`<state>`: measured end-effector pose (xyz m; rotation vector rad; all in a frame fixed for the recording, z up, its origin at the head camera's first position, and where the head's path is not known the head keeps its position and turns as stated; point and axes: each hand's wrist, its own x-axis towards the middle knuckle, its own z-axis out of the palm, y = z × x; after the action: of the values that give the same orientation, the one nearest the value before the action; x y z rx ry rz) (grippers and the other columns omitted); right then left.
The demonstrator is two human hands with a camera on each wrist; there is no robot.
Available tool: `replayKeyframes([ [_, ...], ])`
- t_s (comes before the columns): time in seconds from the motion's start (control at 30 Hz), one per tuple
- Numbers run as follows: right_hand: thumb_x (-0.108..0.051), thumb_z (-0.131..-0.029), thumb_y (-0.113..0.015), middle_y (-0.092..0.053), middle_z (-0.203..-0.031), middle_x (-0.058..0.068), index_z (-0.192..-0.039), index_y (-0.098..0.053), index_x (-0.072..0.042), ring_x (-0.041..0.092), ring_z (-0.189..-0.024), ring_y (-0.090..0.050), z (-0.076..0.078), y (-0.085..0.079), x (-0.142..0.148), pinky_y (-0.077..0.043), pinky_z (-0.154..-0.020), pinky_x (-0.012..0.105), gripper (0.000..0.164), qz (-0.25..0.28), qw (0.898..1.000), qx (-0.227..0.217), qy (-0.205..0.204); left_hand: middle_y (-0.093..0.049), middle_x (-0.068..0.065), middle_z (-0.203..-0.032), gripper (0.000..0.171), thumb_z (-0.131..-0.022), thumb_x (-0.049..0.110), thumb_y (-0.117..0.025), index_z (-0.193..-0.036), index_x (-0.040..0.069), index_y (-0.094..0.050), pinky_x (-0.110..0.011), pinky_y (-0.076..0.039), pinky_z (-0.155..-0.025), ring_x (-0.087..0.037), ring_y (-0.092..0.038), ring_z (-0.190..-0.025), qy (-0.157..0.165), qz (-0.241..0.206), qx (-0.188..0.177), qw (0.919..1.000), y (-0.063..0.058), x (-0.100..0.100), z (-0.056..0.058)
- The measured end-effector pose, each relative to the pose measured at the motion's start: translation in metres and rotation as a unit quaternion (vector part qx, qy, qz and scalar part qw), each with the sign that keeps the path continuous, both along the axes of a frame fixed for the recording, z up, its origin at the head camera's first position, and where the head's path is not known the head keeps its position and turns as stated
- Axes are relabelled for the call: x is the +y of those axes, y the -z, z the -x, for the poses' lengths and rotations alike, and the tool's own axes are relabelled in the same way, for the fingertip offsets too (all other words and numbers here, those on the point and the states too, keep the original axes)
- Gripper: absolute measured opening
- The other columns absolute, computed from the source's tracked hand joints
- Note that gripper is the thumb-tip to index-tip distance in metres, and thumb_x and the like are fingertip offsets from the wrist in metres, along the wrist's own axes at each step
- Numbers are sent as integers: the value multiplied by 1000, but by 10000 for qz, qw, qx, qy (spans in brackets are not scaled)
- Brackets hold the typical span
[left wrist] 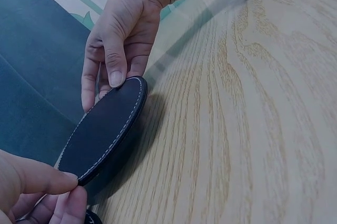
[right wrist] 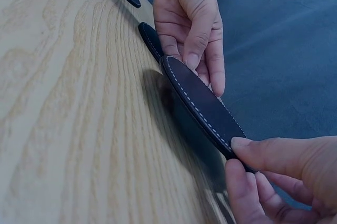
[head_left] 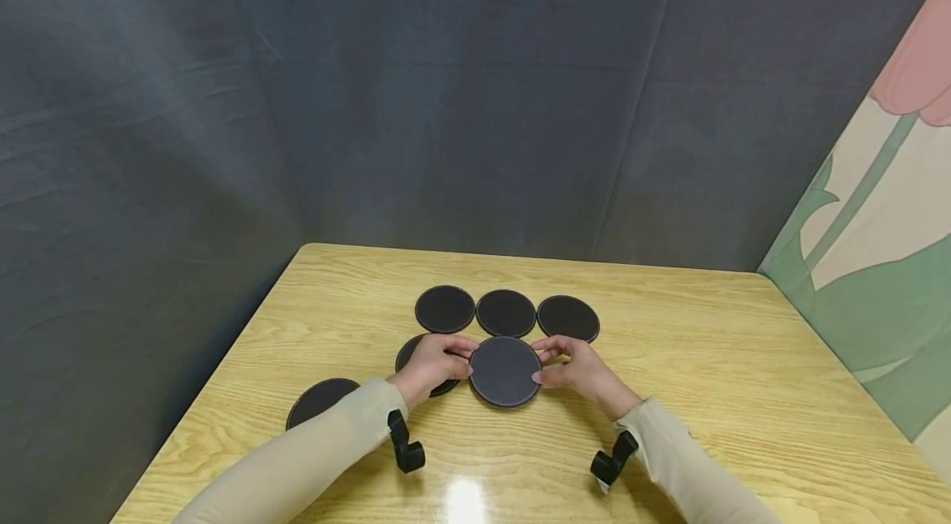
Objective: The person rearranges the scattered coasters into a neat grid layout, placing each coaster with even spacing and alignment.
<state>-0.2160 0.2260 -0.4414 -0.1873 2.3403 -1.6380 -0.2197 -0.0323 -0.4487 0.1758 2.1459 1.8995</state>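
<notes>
Between the two hands is a round black coaster [head_left: 505,372] with pale stitching round its edge. My left hand [head_left: 437,362] pinches its left edge, and my right hand [head_left: 575,371] pinches the right edge. Both wrist views show the coaster raised a little over the wooden table, its shadow beneath it; thumbs lie on the top face near the rim. Under my left hand a second coaster [head_left: 408,352] is partly hidden. Just beyond the held one, three coasters lie in a row: left [head_left: 445,309], middle [head_left: 506,313] and right [head_left: 568,318].
Another coaster [head_left: 319,400] lies at the table's left, partly covered by the left sleeve [head_left: 327,450]. The wooden table [head_left: 743,392] ends at a dark curtain [head_left: 461,95] behind and to the left. A flower-patterned panel [head_left: 877,276] stands at the right.
</notes>
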Motion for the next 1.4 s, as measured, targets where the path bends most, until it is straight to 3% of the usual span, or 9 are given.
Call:
replayKeyframes([
  [0.47, 0, -76, -78, -58, -102, 14, -120, -60, 5, 17, -84, -56, 2, 0, -1, -53, -67, 24, 48, -223, 9997, 21, 69, -64, -18, -107, 43, -75, -13, -64, -117, -5, -66, -24, -55, -70, -16, -59, -85, 17, 273, 68, 9996, 0, 1, 0],
  [0.87, 7, -76, -75, -55, -97, 12, -121, -58, 10, 14, -77, -58, 3, 1, -4, -56, -67, 23, 48, -61, 9999, -159, 26, -65, -15, -105, 40, -74, -14, -66, -113, -4, -68, -25, -55, -72, -15, -59, -84, 12, 564, 142, 9983, 2, 1, 3],
  [1.4, 14, -73, -74, -54, -96, 14, -117, -59, 12, 14, -72, -58, 4, 4, -9, -58, -65, 25, 47, -169, 9993, -182, 268, -65, -14, -103, 39, -74, -13, -66, -112, -4, -69, -23, -53, -72, -15, -58, -85, 108, 804, 249, 9964, 2, 2, 6],
])
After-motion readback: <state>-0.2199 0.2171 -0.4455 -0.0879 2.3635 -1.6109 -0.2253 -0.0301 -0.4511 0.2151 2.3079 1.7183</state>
